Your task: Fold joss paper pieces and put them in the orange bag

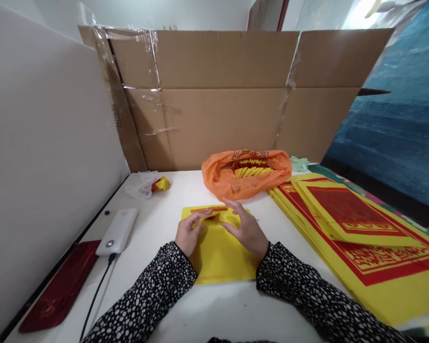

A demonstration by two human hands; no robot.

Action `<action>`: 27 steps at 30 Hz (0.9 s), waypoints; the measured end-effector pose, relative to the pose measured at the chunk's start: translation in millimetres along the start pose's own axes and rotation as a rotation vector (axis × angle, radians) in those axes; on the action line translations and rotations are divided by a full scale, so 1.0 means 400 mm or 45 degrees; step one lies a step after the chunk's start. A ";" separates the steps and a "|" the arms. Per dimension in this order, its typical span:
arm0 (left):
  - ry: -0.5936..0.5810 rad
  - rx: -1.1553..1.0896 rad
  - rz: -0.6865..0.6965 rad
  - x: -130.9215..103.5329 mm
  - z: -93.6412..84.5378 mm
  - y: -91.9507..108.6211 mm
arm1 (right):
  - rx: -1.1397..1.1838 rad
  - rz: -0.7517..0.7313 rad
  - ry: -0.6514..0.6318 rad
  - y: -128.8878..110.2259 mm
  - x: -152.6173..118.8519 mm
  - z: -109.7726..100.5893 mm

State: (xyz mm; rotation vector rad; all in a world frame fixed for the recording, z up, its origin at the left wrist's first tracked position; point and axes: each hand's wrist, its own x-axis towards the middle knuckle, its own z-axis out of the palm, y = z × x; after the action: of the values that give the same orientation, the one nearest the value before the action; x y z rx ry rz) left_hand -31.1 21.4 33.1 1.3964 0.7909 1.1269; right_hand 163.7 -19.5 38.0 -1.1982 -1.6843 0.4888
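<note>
A yellow paper sheet [225, 257] lies on the white table in front of me, with an orange-red strip along its far edge. Over its far part, a small raised piece of folded yellow paper [216, 217] sits between my hands. My left hand [188, 233] has its fingertips at the left side of this piece and seems closed on it, though the fingers partly hide the contact. My right hand [248, 232] is on the other side, thumb and fingers spread apart, close to the same piece.
An orange plastic bag [214, 174] holds folded yellow and red papers. Yellow-and-red printed sheets [396, 281] are stacked at right. At left are a white power bank [118, 231] with a cable, a dark red packet [62, 286] and a clear bag [142, 185]. Cardboard [221, 109] stands behind.
</note>
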 end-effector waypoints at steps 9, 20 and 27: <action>-0.438 0.219 -0.106 0.039 -0.049 -0.029 | -0.135 -0.632 -0.639 0.033 -0.051 0.005; -0.710 1.020 0.291 0.000 -0.070 -0.098 | 0.106 -0.348 -0.693 0.084 -0.082 0.003; -0.864 1.136 0.284 0.018 -0.090 -0.083 | 0.343 0.277 -0.419 0.062 -0.038 0.038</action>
State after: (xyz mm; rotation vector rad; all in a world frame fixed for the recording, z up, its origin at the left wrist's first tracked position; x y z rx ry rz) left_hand -58.1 45.4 -0.6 2.4760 0.6506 0.3461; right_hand 163.1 -19.2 5.3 -1.1498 -1.6974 1.0612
